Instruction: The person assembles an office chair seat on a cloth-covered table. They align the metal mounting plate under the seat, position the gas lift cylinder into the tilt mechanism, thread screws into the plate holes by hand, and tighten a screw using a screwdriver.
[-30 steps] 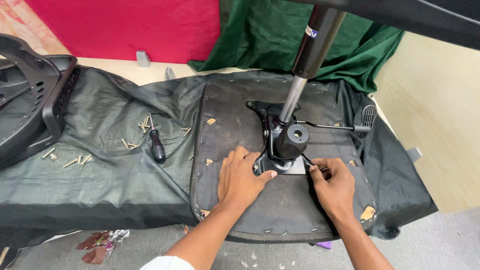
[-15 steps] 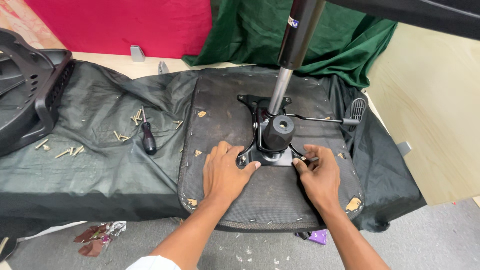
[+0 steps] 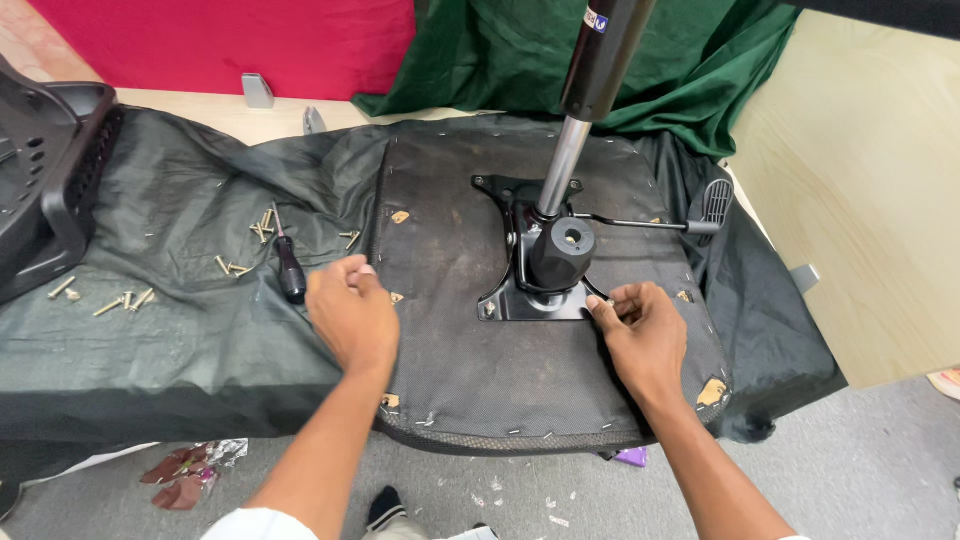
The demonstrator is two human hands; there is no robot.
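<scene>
Black chair mechanism plate, apparently seat-mounted

Gas-lift column & black mechanism block seat base centre; lever bars 3 o'clock. Bare seat at 6 o'clock btwn hands. Screwdriver & screws clutter 9 o'clock.

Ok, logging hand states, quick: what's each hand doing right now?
Left hand: loosely curled, empty, beside the screwdriver.
Right hand: fingertips pinched at the mounting plate corner; what it holds cannot be told.
</scene>
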